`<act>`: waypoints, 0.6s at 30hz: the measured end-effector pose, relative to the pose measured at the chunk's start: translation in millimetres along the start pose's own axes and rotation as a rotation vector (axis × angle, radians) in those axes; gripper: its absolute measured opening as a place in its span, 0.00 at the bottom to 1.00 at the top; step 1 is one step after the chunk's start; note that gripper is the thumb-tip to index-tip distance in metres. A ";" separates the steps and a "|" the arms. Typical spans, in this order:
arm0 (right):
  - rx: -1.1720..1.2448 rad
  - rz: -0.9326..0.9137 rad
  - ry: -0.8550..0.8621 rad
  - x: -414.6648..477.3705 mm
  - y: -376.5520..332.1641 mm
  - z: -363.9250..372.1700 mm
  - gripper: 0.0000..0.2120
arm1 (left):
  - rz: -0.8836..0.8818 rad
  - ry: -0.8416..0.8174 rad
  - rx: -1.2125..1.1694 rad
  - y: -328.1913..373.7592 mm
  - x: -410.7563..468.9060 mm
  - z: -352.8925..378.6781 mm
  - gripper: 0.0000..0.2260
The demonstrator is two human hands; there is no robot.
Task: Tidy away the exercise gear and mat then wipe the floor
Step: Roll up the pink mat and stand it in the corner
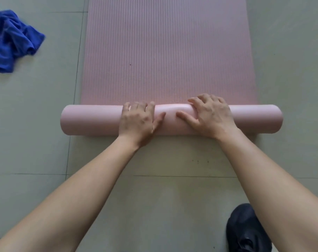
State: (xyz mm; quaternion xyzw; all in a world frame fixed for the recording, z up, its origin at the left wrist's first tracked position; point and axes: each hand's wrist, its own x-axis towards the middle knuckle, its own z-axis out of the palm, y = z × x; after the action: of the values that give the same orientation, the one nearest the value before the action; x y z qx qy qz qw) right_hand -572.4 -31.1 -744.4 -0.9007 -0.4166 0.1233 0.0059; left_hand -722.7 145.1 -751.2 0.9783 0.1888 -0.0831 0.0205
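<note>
A pink ribbed exercise mat lies flat on the floor, stretching away from me. Its near end is wound into a thick roll lying crosswise. My left hand and my right hand sit side by side on the middle of the roll. On each hand the fingers curl over the roll's far side and the thumb presses its near face. The foam is dented between the two thumbs. A crumpled blue cloth lies on the floor at the far left.
Grey-green floor tiles surround the mat. A dark shoe stands at the bottom right, close to my right forearm. No other exercise gear is in view.
</note>
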 end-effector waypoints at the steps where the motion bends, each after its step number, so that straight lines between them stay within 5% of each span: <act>1: 0.027 0.015 0.084 -3.5 -2.9 4.2 0.36 | 0.003 0.030 0.015 -0.5 8.4 -3.3 0.27; 6: 0.024 0.056 0.258 -8.9 -14.3 6.0 0.25 | -0.035 0.026 -0.060 1.3 38.3 -23.7 0.27; 11: 0.038 0.091 0.006 0.1 -6.1 1.5 0.27 | -0.028 -0.212 -0.155 3.5 32.7 -13.2 0.31; 15: 0.013 0.170 0.026 6.5 -10.6 10.7 0.28 | -0.016 0.020 -0.134 17.9 8.6 -10.5 0.28; 18: 0.067 0.206 0.188 6.3 -16.8 8.6 0.26 | 0.030 -0.037 -0.028 28.6 -3.9 -8.6 0.30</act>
State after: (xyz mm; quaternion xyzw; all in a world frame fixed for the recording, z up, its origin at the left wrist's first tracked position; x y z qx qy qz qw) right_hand -582.9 -16.2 -752.1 -0.9455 -0.3153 0.0523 0.0622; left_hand -714.3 117.7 -741.9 0.9789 0.1747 -0.0983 0.0389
